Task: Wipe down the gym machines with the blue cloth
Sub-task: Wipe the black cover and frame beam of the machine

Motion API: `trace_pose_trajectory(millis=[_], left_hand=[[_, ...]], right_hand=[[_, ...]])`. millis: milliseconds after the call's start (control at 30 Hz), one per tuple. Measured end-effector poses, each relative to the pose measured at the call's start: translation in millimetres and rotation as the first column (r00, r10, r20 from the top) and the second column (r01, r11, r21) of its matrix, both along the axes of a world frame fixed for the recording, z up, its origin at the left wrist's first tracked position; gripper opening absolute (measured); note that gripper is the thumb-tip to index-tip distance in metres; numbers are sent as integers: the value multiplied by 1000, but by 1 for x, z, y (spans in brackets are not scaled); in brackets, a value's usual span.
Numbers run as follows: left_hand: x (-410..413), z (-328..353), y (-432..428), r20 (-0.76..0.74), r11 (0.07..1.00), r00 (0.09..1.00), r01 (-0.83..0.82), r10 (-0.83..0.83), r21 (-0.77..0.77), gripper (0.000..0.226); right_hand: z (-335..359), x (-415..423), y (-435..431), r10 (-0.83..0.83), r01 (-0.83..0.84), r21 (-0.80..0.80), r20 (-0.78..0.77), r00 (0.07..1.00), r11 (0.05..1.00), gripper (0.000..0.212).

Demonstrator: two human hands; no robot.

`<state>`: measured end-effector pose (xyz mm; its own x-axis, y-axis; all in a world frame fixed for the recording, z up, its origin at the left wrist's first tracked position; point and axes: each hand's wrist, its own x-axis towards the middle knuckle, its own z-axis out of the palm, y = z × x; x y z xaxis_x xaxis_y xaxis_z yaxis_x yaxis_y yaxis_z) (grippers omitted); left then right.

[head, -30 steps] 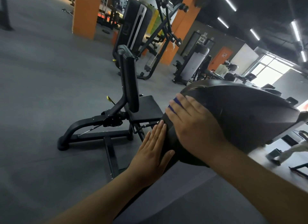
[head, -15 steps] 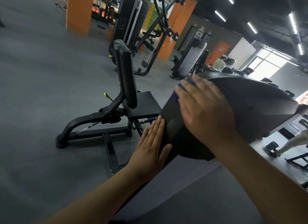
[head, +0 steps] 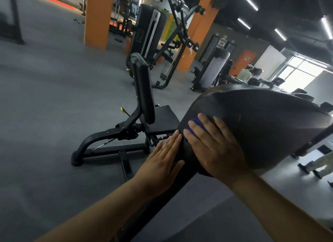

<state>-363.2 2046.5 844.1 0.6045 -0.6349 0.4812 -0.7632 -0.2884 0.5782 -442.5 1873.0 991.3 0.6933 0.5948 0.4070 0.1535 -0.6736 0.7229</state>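
A large rounded black machine housing (head: 255,119) fills the right half of the view. My right hand (head: 214,148) lies flat on its near end and presses the blue cloth (head: 195,125) against it; only a small patch of cloth shows between and past the fingers. My left hand (head: 162,162) rests flat with fingers together on the housing's left edge, holding nothing.
A black adjustable bench (head: 144,115) stands on the grey floor just left of the housing. Weight machines (head: 149,34) and orange pillars (head: 97,18) stand farther back. A person (head: 245,74) stands by the far orange door. Open floor lies to the left.
My right hand with the cloth slid up toward the housing's top, then back down to its near lower end. My left hand stayed in place on the edge.
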Motion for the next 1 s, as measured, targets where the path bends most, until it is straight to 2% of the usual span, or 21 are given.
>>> trace_pose_trajectory(millis=[67, 200, 233, 300, 367, 467, 533, 633, 700, 867, 1000], left_hand=[[-1, 1, 0, 10, 1000, 1000, -6, 5, 20, 77], [-10, 2, -6, -52, 1000, 998, -23, 23, 5, 79], [-13, 3, -9, -65, 999, 997, -29, 28, -24, 79], [-15, 2, -15, -80, 996, 996, -42, 36, -81, 79], [-16, -1, -17, -89, 994, 995, -49, 40, -98, 79], [-18, -4, -17, -96, 995, 993, -72, 65, -75, 79], [-22, -2, -18, -120, 994, 990, -81, 73, -68, 79], [-23, 2, -20, -74, 990, 993, -99, 91, -105, 80], [-22, 2, -18, -36, 990, 993, -111, 108, -83, 81], [-27, 2, -18, -61, 988, 987, -151, 149, -25, 78], [-24, 1, -17, -30, 990, 991, -128, 127, -59, 77]], right_hand=[[16, 2, -3, 31, -31, 19, 31, 999, 999, 40], [19, 3, -11, -9, -40, 230, 209, 978, 972, 44], [9, 2, -11, -4, -39, 216, 194, 981, 976, 47], [-9, -3, -12, 30, -38, 91, 86, 996, 995, 49], [-1, -4, -12, 61, -62, 21, 21, 998, 998, 46], [31, 6, -11, 26, -50, 157, 149, 988, 986, 40], [33, 6, -9, -22, -20, 229, 179, 984, 973, 41], [3, -5, -5, 4, -6, 65, 38, 999, 998, 44], [9, -6, -3, 23, -23, 4, -19, 1000, 1000, 40], [63, 8, 23, -173, 169, 119, 26, 985, 978, 45], [32, 11, 46, -278, 260, -136, -130, 952, 956, 63]])
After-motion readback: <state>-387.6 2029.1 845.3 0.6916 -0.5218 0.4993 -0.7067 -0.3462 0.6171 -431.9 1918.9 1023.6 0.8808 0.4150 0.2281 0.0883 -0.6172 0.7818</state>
